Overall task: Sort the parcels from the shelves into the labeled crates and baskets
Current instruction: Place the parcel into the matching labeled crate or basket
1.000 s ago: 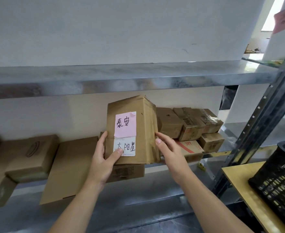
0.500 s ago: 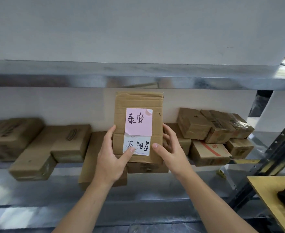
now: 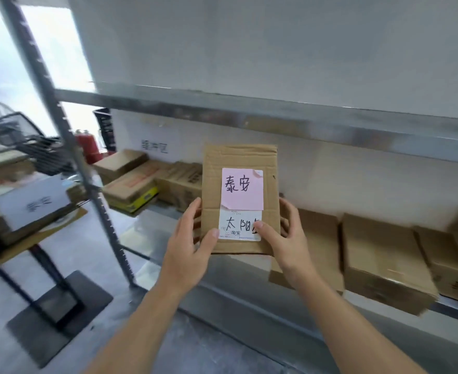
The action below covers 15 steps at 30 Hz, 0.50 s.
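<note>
- Our right thumb is covering the last character on the white label [image 3: 238,225], and our fingers behind the parcel are mostly hidden.
- We are gripping the parcel [image 3: 240,157] upright in front of the shelf [image 3: 152,233]: the left hand [image 3: 192,247] is clasping its left edge and the right hand [image 3: 284,238] its right edge. A pink note [image 3: 242,188] is sitting just above the label.
- The grey card [image 3: 33,206] on the surface [image 3: 12,249] at the left is too blurred to read.
- The wire basket [image 3: 9,130] behind it is also blurred, so we cannot tell its contents.
- Boxes [image 3: 381,257] are lying on the shelf, and the rightmost one is cut off.

Flat brown cardboard parcel [image 3: 240,201] held upright before the shelf; pink and white handwritten labels facing the camera.
</note>
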### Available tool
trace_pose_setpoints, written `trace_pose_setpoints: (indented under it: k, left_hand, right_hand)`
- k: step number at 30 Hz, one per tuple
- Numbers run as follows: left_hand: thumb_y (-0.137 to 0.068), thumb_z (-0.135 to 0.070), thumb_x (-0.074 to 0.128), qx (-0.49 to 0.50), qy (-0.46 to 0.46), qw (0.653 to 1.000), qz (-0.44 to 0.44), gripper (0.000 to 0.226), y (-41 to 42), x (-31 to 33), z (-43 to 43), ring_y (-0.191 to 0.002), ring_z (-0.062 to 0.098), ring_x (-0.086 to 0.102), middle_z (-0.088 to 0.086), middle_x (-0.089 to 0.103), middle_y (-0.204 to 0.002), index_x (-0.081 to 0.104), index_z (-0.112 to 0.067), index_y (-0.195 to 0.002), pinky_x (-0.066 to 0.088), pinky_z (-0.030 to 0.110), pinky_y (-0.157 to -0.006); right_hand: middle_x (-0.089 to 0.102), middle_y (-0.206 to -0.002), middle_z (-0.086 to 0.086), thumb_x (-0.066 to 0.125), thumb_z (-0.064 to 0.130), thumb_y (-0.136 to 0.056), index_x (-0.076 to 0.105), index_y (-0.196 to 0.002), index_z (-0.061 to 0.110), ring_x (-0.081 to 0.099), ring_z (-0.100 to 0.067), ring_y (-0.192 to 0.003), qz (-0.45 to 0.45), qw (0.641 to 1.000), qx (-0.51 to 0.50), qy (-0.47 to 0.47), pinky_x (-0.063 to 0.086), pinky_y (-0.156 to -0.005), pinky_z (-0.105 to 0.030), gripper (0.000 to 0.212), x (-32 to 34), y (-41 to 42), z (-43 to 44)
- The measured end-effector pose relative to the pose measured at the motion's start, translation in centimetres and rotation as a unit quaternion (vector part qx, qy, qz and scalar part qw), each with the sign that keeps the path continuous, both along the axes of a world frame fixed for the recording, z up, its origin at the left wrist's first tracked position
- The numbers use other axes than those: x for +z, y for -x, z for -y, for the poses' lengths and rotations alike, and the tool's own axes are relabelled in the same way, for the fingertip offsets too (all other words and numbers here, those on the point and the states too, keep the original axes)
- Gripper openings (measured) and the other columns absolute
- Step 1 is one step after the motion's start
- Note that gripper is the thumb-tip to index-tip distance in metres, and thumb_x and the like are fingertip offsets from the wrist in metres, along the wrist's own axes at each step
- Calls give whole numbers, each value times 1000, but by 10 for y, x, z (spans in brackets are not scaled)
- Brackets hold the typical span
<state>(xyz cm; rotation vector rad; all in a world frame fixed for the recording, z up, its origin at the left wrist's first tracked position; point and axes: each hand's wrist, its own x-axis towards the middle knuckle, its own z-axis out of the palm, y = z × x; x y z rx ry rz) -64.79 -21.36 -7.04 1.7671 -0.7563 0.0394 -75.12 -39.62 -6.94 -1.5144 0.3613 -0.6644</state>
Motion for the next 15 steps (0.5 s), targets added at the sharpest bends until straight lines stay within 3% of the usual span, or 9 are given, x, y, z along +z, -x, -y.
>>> trace_pose_setpoints:
  k: [2,7,12,15]
  left_hand:
    - [-90,-46,56,35,-17,999,4,64,-20,2,-38,-124,3,52,-10,50,-140,31,-37,-148,49,40,-101]
    - [-90,-55,46,122,-71,989,38,62,-52,17,-124,-128,6,47,-16,47,-140,35,-36,-147,43,43,-107]
    - [-93,-51,45,170,-118,977,56,58,-76,25,-192,-123,9,48,-15,44,-140,34,-36,-148,43,38,-104]
    - [-90,-57,46,189,-106,976,31,65,-87,24,-215,-131,7,45,-14,42,-146,31,-38,-150,46,43,-105]
  right_hand:
    - [68,-127,8,85,43,-69,50,-123,58,65,-16,-119,1,999,31,5,56,-97,-47,67,-1,-31,-29]
    - [67,-125,6,79,36,-73,47,-134,44,69,-20,-111,-4,994,109,-32,60,-91,-48,69,1,-98,-93]
    - [70,-119,9,73,49,-78,46,-116,63,71,-19,-96,-38,986,159,-37,60,-75,-49,48,-6,-149,-148]
    - [70,-114,14,73,41,-91,41,-128,54,71,-11,-89,-42,975,211,-50,57,-71,-41,51,-7,-173,-180]
